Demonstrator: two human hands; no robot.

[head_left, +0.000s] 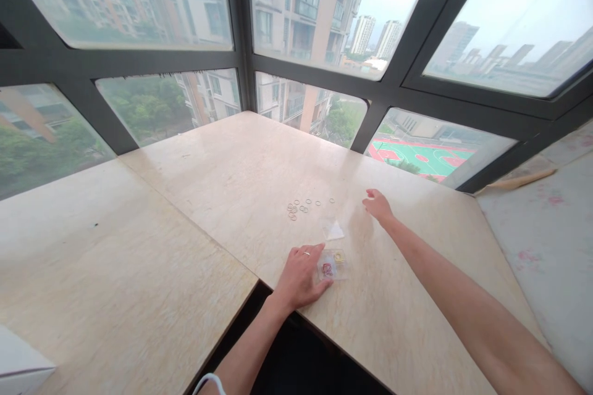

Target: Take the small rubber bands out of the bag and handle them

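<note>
My left hand (300, 278) lies on the table around the left side of a small clear plastic box (341, 271), thumb at its near edge and fingers at its far edge. In the box are red rings (327, 270) and yellow rings (338, 257) in separate compartments. A thin clear piece with a white triangular patch (334, 231) lies just beyond the box. Farther back, several thin metal-looking rings (293, 210) are spread on the tabletop. To their right, my right hand (378, 205) is held with curled fingers; anything between the fingertips is too small to make out.
The marbled tabletop (222, 185) has a seam and a cut-out corner with a dark gap (315, 358) in front of me. A white box (21, 361) stands at lower left. Grey window frames (301, 71) border the back; a flowered wall (546, 247) rises at right.
</note>
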